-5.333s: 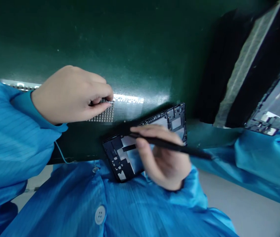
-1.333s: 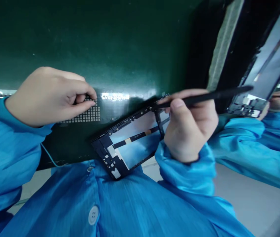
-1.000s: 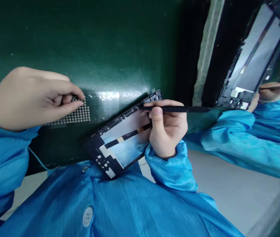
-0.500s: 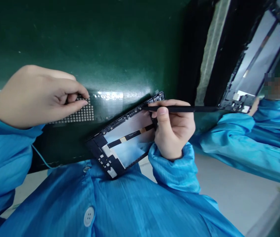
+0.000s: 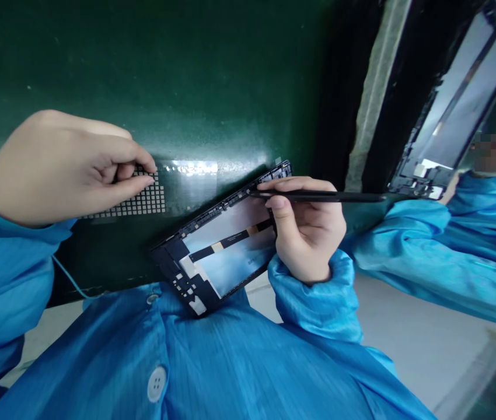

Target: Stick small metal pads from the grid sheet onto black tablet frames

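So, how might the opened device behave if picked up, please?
The opened device is probably stiff, given its straight outline. It looks fragile, its small pale parts and dark strip lying exposed. Flat, it seems unlikely to roll.

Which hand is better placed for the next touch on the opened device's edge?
Probably the right hand: it holds a slim black tool, tip at the opened device's upper edge. The left hand is at the sheet of small squares, apart from the device.

Right hand (image 5: 307, 227) has black tweezers (image 5: 357, 197), tips on the tablet (image 5: 226, 265); left hand (image 5: 64, 166) fingertips at the gridded sheet (image 5: 147, 202).
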A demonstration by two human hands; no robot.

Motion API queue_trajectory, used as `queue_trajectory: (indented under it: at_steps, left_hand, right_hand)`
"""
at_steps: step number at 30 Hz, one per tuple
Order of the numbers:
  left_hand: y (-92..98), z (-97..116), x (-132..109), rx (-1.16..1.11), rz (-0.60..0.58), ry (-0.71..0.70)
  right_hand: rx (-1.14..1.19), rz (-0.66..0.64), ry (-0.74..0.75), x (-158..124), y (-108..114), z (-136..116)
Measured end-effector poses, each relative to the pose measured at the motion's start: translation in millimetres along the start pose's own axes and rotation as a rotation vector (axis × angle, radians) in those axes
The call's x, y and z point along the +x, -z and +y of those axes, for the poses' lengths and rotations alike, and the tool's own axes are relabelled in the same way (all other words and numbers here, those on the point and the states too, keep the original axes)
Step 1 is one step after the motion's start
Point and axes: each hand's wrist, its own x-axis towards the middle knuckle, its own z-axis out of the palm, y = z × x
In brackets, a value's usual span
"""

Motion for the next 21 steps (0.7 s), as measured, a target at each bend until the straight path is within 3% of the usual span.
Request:
queue_trajectory:
  at_steps: [10, 16, 21]
  left_hand:
    - [-1.9, -2, 0, -0.013, 0.021, 0.008]
    - [-0.4, 3, 1, -0.002, 0.009, 0.032]
    - [-1.3, -2, 1, -0.007, -0.005, 0.004]
  right_hand:
    - [-0.112, -0.064, 0.027, 4, 4, -4]
    - [-0.048, 0.172, 0.041, -5, -9, 0]
    - [-0.03, 0.17, 0.041, -13, -13, 3]
